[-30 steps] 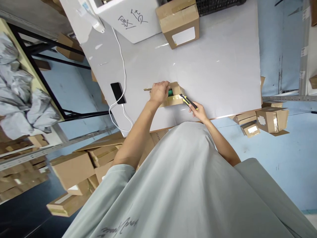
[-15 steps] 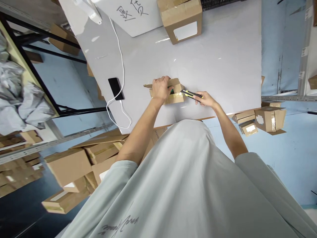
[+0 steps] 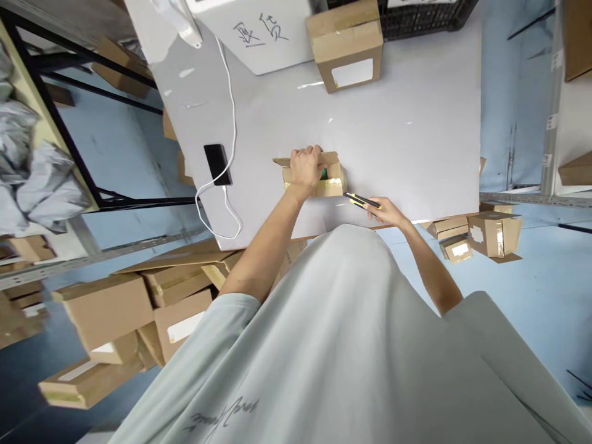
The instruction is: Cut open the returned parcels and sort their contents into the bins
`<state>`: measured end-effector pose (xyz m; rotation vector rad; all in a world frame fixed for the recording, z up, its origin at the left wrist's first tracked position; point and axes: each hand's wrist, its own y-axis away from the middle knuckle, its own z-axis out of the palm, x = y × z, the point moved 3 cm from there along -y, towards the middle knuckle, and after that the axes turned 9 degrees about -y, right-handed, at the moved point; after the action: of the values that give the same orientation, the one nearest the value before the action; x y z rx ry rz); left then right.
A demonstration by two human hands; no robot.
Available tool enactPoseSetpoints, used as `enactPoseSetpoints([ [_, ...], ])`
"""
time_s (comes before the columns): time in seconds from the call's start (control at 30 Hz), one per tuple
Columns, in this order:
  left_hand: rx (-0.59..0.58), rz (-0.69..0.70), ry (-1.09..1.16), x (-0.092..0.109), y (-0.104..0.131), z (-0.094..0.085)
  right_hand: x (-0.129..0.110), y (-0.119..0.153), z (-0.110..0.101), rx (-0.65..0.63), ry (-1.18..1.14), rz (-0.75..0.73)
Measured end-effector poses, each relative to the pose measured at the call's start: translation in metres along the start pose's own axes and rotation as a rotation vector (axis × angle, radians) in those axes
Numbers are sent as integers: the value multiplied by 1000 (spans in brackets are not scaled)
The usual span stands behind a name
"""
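Note:
A small cardboard box [image 3: 333, 187] with raised flaps and shiny tape along its near side rests on the white table [image 3: 416, 148]. My left hand [image 3: 306, 168] is closed over the box's far side, gripping its edge; the fingertips are partly hidden. Something dark green [image 3: 324, 174] shows inside the box, too little of it to name. In my right hand [image 3: 385, 211] is a black and yellow utility knife [image 3: 363, 201], its tip pointing left near the box's lower right corner.
A black phone [image 3: 217, 164] with a white cable [image 3: 234, 117] lies at the left. Along the back stand a white bin [image 3: 263, 46], a labelled carton [image 3: 349, 58] and a black crate [image 3: 425, 21]. Several cartons [image 3: 111, 308] are piled left below the table, others [image 3: 494, 234] on the right.
My right hand has drawn the utility knife down and toward me, from the box's right side to its lower corner. My left hand keeps its hold. The whole view has shifted slightly.

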<state>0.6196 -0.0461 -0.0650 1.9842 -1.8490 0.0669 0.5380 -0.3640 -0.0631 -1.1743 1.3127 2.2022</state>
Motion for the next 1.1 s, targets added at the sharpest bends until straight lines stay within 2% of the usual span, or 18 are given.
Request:
enactPoseSetpoints([
  [0.1,35,54,5,2,10,-20,15,7,-21,266,-14,-83],
  [0.2,170,26,61,-12,31,-46,34,6,-46,574,179,-114],
  [0.27,249,-45,84,-30,50,-59,45,0,-57,688,361,-91],
  [0.33,303,-126,109,-50,68,-64,54,-5,-62,735,503,-45],
  [0.43,327,-232,180,-74,91,-58,61,-11,-61,748,634,49],
  [0.53,311,-295,277,-81,104,-43,55,-14,-53,747,743,77],
  [0.6,306,-309,331,-81,108,-34,43,-19,-42,725,783,17],
  [0.67,294,-302,370,-80,109,-27,28,-30,-27,674,759,-104],
  [0.77,238,-225,374,-82,100,-22,4,-53,5,554,613,-252],
  [0.87,142,-121,320,-86,79,-24,-15,-75,39,456,552,-222],
  [1.0,48,-148,247,-93,59,-33,-40,-82,72,429,811,-206],
  [1.1,3,-258,195,-100,63,-33,-52,-79,84,344,995,-170],
])
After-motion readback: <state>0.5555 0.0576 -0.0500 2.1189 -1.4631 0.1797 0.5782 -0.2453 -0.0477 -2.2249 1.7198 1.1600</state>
